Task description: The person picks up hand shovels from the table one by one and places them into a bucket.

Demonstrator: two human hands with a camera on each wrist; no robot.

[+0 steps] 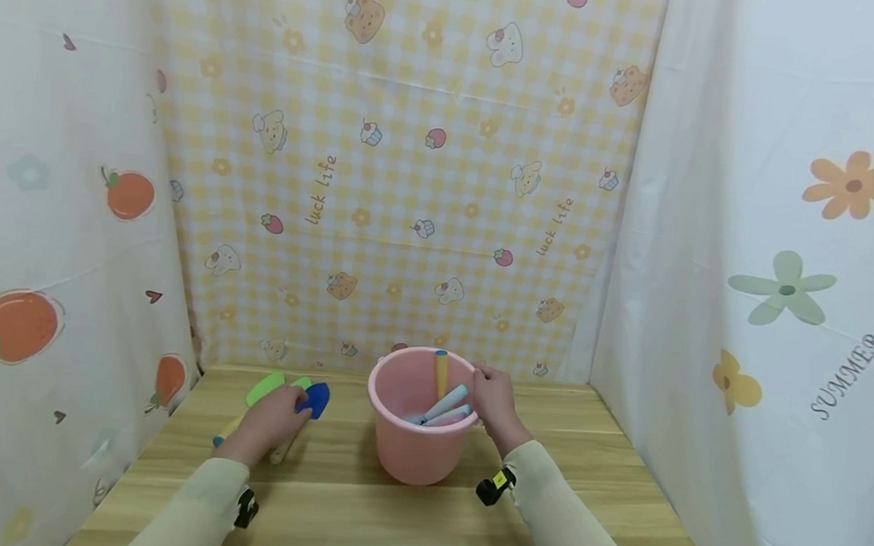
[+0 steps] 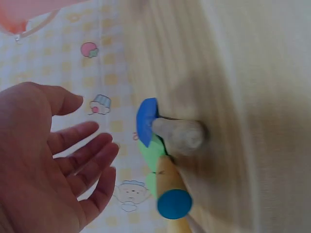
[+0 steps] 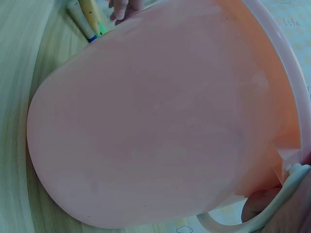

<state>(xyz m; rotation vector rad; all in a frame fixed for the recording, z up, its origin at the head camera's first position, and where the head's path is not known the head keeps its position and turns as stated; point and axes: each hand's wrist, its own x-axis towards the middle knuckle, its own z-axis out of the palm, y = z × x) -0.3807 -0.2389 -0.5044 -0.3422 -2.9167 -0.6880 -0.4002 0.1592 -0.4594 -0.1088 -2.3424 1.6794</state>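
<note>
A pink bucket (image 1: 418, 456) stands upright on the table; in the right wrist view its side (image 3: 146, 121) fills most of the picture. My right hand (image 1: 495, 402) grips its rim at the right, beside the white handle (image 3: 228, 227). My left hand (image 1: 274, 417) hovers over several small shovels lying at the left, its fingers loosely bent with nothing between them in the left wrist view. One shovel has a blue blade (image 1: 315, 400) and a plain wooden handle (image 2: 180, 133). Beside it lie green blades (image 1: 265, 388) and a yellow handle with a blue end (image 2: 172, 194).
Inside the bucket lean a yellow handle (image 1: 441, 378) and pale blue handles (image 1: 447, 401); their lower ends are partly hidden. The wooden table (image 1: 347, 522) is bounded by a checked cloth (image 1: 397, 187) behind and printed white cloths at both sides.
</note>
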